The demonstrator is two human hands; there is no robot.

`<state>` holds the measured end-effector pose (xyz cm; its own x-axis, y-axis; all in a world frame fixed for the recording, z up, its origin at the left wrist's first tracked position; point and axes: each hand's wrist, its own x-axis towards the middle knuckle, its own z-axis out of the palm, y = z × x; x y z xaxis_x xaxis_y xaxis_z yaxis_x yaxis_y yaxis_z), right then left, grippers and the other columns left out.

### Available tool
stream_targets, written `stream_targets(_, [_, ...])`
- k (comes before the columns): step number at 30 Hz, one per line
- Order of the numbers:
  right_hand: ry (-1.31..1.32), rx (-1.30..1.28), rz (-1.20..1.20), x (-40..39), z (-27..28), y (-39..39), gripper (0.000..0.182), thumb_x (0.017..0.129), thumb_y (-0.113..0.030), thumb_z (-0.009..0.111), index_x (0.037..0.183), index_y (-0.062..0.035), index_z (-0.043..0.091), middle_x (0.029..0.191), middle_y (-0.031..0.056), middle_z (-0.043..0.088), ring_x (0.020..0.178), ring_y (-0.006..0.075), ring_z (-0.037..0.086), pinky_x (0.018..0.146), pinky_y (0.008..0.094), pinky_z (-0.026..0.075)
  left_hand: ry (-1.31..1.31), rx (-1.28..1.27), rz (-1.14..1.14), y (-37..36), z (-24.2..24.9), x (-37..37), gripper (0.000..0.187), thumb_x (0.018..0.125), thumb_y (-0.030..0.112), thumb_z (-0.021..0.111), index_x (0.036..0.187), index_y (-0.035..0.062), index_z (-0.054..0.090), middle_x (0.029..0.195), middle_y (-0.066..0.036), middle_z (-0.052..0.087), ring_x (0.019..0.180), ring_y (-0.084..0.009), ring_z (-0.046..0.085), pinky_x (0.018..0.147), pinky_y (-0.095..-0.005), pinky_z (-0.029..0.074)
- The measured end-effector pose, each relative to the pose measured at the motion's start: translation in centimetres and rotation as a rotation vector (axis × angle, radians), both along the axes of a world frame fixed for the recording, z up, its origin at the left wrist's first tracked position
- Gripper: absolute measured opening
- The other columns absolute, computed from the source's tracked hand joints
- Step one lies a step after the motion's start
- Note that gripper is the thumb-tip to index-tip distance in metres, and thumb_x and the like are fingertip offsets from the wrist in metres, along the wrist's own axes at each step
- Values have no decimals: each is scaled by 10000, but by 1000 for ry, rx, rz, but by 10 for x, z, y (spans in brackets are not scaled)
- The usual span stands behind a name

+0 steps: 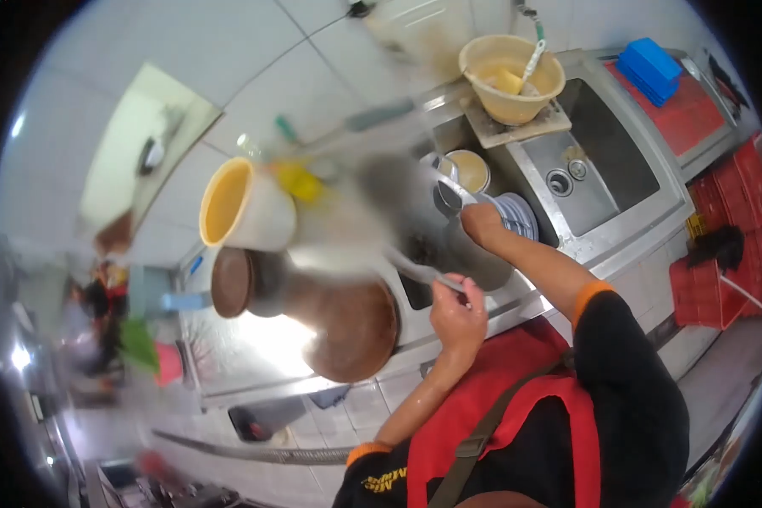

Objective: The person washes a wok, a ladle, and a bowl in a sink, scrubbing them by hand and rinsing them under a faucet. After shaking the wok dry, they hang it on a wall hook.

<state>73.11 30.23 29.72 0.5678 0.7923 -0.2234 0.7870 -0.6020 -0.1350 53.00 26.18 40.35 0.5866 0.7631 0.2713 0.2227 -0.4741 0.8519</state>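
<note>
My left hand (459, 322) is closed round a long grey handle (421, 271), which runs up and left over the sink; its far end is smeared. Farther up, my right hand (483, 224) is closed at a shiny metal utensil (449, 198) with a rounded end; its fingers are partly hidden. Beside that hand, a stack of plates (516, 215) stands in the sink basin. A round tub with yellowish contents (468, 172) sits just beyond the utensil. The area left of my hands is blurred.
A cream basin (512, 80) with a white-handled brush rests on a board across the sink. Left stand a white bucket (267, 207), a brown pot (231, 284) and a large brown round lid or pan (351, 334). Red crates (703, 292) and blue containers (649, 72) are at right.
</note>
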Motion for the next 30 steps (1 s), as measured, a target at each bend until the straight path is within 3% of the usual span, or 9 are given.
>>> stream_targets(3, [-49,88,75,-17,-38,-29,204,768,-161,567,886,-30,671,880,172,668,851,295,659,699,399,524,57,-125,125,18,-6,-1,152,888,137,521,916,-9,489,690,-89,574,609,-182,564,588,-317,441])
stream_targets(5, [713,88,47,-16,-54,-36,232,741,-168,573,864,2,673,864,208,660,872,332,647,722,428,516,35,-106,120,22,-9,4,153,886,134,523,921,-12,492,700,-98,584,617,-197,570,593,-328,442])
stream_targets(9, [387,-186,430,-35,-102,-17,207,740,-178,568,791,-14,683,889,223,645,832,349,629,723,458,497,57,-38,124,36,-11,11,192,898,179,497,902,-13,500,690,-143,589,623,-295,578,602,-385,448])
stream_targets(12, [585,-9,148,-26,-56,-30,214,748,-143,552,872,-13,669,913,227,629,893,340,606,767,458,475,368,111,154,43,-4,5,312,917,287,462,833,1,552,689,-201,584,648,-400,571,620,-469,443])
stream_targets(15, [147,506,72,32,64,-40,170,760,-96,534,877,-24,634,891,200,573,906,349,554,803,447,442,914,165,53,53,28,0,386,919,349,445,786,26,612,718,-240,607,698,-428,585,633,-513,438])
stream_targets(19, [-234,1066,-5,191,134,-26,81,750,-70,540,822,-40,561,880,161,519,825,336,522,740,423,439,898,243,4,82,75,24,368,931,317,417,811,35,623,721,-235,605,720,-419,589,641,-512,438])
stream_targets(25, [-276,293,55,338,72,21,357,747,-108,632,1093,-98,545,1185,161,513,1149,351,457,870,425,434,462,419,-250,147,98,168,116,883,65,415,851,21,519,767,-189,549,760,-411,530,664,-462,409])
stream_targets(27, [-219,-228,200,352,63,31,667,648,-190,749,1239,-128,447,1306,181,439,1200,357,437,921,410,423,523,685,-268,180,88,220,289,799,-26,506,1086,11,491,999,-212,511,957,-403,501,794,-445,415])
stream_targets(30, [-101,-190,279,383,58,49,737,576,-209,783,1231,-133,453,1278,172,469,1114,339,512,899,407,439,417,928,-58,226,77,300,412,849,142,545,1206,-18,413,1220,-243,438,1096,-419,442,862,-432,400])
